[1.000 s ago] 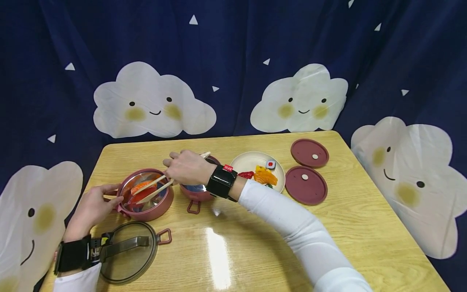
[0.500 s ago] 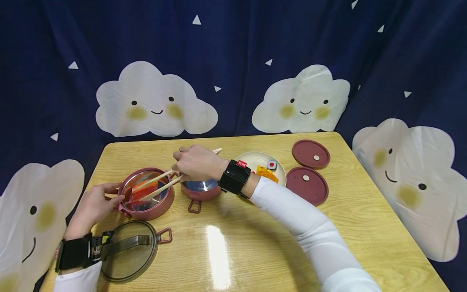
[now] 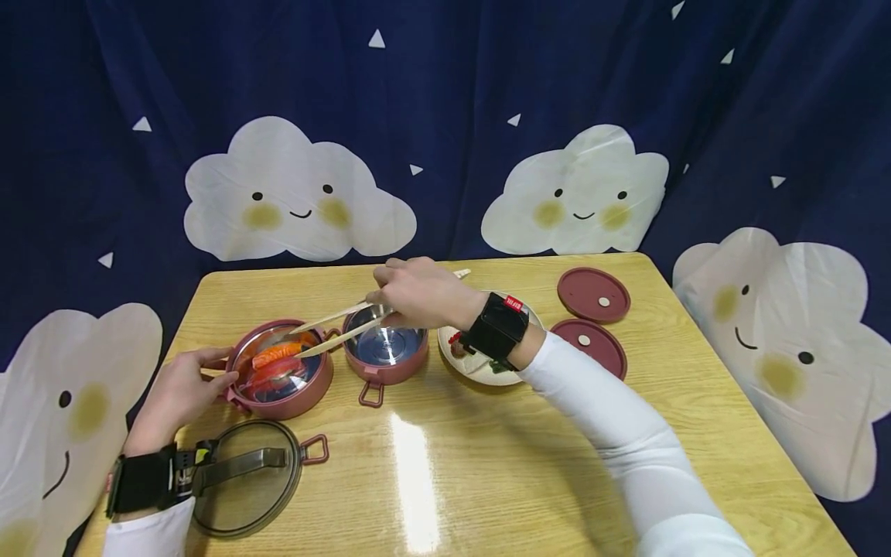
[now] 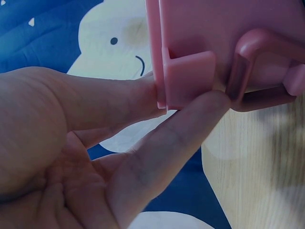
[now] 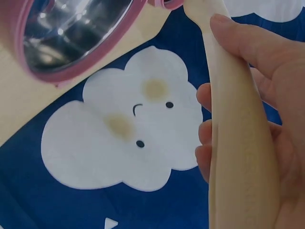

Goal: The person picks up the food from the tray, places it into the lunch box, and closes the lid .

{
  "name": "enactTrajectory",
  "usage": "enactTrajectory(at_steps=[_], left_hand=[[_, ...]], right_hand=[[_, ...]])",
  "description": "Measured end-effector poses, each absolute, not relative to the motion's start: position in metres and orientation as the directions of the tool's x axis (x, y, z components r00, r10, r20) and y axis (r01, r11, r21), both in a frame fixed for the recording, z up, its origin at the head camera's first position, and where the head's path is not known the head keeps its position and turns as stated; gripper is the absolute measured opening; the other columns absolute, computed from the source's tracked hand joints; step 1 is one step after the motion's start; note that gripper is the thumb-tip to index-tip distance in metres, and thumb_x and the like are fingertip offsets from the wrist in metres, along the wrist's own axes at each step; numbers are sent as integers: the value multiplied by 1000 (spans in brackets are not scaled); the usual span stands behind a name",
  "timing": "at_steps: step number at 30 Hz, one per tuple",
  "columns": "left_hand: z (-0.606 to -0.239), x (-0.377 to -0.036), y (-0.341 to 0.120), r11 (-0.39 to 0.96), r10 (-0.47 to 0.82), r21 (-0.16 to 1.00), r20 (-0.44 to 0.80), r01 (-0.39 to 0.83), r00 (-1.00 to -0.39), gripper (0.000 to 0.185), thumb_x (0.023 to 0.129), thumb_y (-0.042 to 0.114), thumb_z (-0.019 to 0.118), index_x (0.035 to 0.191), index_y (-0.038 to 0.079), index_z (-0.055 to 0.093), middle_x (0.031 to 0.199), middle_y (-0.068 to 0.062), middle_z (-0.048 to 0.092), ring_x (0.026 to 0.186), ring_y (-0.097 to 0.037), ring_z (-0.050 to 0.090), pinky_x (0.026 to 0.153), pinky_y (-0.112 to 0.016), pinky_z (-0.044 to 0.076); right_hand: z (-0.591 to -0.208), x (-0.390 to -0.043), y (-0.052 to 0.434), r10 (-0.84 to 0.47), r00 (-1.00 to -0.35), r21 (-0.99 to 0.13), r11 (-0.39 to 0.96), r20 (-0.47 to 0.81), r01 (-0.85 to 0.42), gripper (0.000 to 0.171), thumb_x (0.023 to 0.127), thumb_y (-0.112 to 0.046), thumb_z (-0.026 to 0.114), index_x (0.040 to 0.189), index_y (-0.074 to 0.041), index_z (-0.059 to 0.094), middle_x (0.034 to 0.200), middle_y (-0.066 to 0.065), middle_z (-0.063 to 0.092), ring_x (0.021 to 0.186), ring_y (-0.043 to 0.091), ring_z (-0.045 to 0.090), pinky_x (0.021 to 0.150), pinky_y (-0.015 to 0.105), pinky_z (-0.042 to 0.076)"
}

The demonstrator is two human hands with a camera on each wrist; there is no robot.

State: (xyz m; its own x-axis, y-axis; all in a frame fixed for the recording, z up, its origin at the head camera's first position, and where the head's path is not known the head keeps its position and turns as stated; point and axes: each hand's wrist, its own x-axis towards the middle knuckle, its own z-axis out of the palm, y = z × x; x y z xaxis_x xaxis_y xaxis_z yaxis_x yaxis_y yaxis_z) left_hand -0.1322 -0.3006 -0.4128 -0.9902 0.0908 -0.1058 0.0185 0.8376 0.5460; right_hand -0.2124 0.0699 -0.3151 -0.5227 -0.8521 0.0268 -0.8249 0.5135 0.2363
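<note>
My right hand (image 3: 393, 298) grips a pair of pale chopsticks (image 3: 334, 329) above the empty steel-lined pink bowl (image 3: 386, 352). Their tips hang empty over the far right rim of the left pink bowl (image 3: 316, 387). That bowl holds an orange salmon piece (image 3: 274, 354) and a red piece (image 3: 267, 377). My left hand (image 3: 209, 371) pinches the bowl's side tab (image 4: 188, 78) between thumb and finger. In the right wrist view the chopsticks (image 5: 233, 119) lie under my fingers, with a pink bowl rim (image 5: 71, 71) at top left.
A cream plate (image 3: 480, 370) with toy food lies partly hidden under my right wrist. Two maroon lids (image 3: 592, 294) (image 3: 592, 348) lie to its right. A clear lid with a handle (image 3: 244, 480) rests near the table's front left edge (image 3: 90, 534).
My right hand has risen and moved right, drawing the chopsticks out of the left bowl. The wrist now covers the plate. The left hand has stayed put.
</note>
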Motion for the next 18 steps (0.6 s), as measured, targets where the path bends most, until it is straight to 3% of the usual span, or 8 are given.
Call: enactTrajectory(at_steps=[7, 12, 18], left_hand=[[-412, -132, -301, 839, 87, 544, -114, 11, -990, 48, 101, 10, 69, 140, -14, 57, 125, -43, 64, 90, -43, 73, 61, -26, 53], [-412, -132, -301, 839, 87, 545, -118, 9, -989, 48, 101, 10, 69, 141, -14, 56, 125, -43, 64, 89, -42, 73, 61, -25, 52], [-412, -132, -301, 837, 80, 547, -124, -1, -989, 49, 101, 10, 69, 142, -13, 56, 126, -43, 63, 90, -41, 72, 62, -26, 54]], right_hand=[[-306, -215, 97, -826, -555, 185, 564, 101, -805, 34, 94, -42, 79, 122, -23, 79, 98, 1, 69, 89, 20, 66, 71, 35, 57], [-301, -216, 118, -805, -585, 181, 592, 93, -785, 38, 95, -42, 79, 127, -22, 78, 101, 4, 70, 91, 22, 66, 71, 35, 57], [-300, -213, 145, -783, -616, 158, 622, 87, -767, 37, 92, -39, 82, 124, -21, 79, 97, 5, 68, 90, 24, 64, 68, 34, 55]])
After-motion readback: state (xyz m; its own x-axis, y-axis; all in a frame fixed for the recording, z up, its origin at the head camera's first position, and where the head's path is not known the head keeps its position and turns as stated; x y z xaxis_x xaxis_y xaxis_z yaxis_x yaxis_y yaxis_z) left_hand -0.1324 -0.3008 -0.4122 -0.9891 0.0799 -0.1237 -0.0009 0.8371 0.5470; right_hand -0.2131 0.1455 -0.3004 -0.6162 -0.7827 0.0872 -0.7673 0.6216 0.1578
